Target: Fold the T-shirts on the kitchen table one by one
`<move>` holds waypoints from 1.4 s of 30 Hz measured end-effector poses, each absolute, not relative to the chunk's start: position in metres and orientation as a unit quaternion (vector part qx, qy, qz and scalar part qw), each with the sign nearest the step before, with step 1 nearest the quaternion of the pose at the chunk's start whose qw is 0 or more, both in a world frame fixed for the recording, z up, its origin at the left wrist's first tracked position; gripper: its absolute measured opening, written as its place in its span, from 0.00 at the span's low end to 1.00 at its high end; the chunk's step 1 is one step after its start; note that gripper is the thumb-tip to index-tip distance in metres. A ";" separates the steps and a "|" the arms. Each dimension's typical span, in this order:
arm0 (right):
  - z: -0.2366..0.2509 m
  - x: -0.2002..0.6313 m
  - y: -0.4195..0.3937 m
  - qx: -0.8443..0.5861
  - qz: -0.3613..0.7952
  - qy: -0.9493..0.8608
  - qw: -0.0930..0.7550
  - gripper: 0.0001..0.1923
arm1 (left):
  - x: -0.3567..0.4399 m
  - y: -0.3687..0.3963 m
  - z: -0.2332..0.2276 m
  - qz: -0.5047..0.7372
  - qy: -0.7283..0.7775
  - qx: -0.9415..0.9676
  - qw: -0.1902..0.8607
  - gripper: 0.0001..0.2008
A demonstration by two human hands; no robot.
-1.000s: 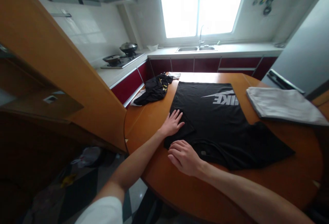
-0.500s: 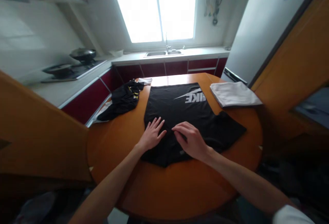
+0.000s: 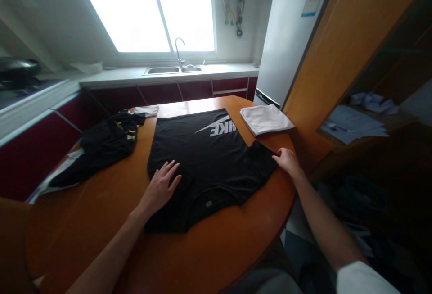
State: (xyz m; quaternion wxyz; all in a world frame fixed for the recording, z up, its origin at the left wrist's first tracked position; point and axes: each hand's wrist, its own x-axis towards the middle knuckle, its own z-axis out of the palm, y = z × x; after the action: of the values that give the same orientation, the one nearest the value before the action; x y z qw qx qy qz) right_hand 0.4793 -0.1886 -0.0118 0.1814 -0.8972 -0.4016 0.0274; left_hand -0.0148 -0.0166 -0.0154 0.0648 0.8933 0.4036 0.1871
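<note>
A black T-shirt (image 3: pixel 205 159) lies spread flat on a round wooden table (image 3: pixel 216 249), its collar toward the near edge and its white printed logo toward the far side. The near left part of the shirt looks folded in over the body, though the dark cloth makes the fold hard to read.

The left hand (image 3: pixel 159 188) rests palm down on that near left part of the shirt, fingers spread and flat against the cloth, holding nothing. The bare forearm runs back from it toward the near left corner of the view.

The right hand (image 3: pixel 287 160) is at the tip of the shirt's right sleeve, close to the right edge of the table. Its fingers curl down onto the end of the sleeve; whether they pinch the cloth or only touch it cannot be told from this angle. The right arm comes in from the near right, with a white sleeve at the shoulder.

A crumpled dark garment (image 3: pixel 101 145) with yellow marks lies on the left side of the table, apart from the shirt, partly over something pale at the table's edge. A folded white cloth (image 3: pixel 266 119) sits at the far right of the table, just beyond the right sleeve. Beyond the table stand a counter with a sink (image 3: pixel 172 70) and tap under a bright window, and a white refrigerator (image 3: pixel 286 42) to the right of the counter.
</note>
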 end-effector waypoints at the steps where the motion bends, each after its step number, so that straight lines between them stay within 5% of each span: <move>1: -0.012 0.480 -0.188 -0.894 0.041 -0.401 0.196 0.13 | -0.015 -0.016 -0.016 0.189 0.401 0.894 0.067 0.29; 4: -0.003 0.481 -0.181 -0.866 0.089 -0.403 0.283 0.02 | -0.015 -0.014 -0.016 0.203 0.397 0.892 0.069 0.29; 11: 0.048 0.432 -0.143 -0.770 0.146 -0.455 0.423 0.04 | -0.016 -0.009 -0.018 0.220 0.387 0.892 0.083 0.28; 17: 0.068 0.353 -0.108 -0.598 0.420 -0.519 0.442 0.11 | -0.017 -0.011 -0.018 0.226 0.373 0.896 0.086 0.28; 22: 0.054 0.379 -0.086 -0.657 0.265 -0.494 0.505 0.06 | -0.019 -0.011 -0.013 0.246 0.368 0.893 0.083 0.26; 27: 0.031 0.401 -0.104 -0.691 0.103 -0.515 0.497 0.11 | -0.017 -0.011 -0.010 0.265 0.346 0.895 0.097 0.24; 36: -0.003 0.357 -0.234 -0.684 0.074 -0.579 0.436 0.13 | -0.010 -0.024 0.011 0.254 0.336 0.900 0.110 0.22; 42: -0.015 0.348 -0.262 -0.704 0.078 -0.564 0.425 0.08 | 0.042 -0.046 0.036 0.150 0.203 0.959 0.125 0.17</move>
State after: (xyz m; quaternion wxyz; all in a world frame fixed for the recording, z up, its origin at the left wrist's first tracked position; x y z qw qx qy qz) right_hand 0.3476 -0.2618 -0.0151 0.4255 -0.7038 -0.5635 0.0779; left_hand 0.0420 -0.0461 0.0362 0.1250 0.9595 0.2031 0.1500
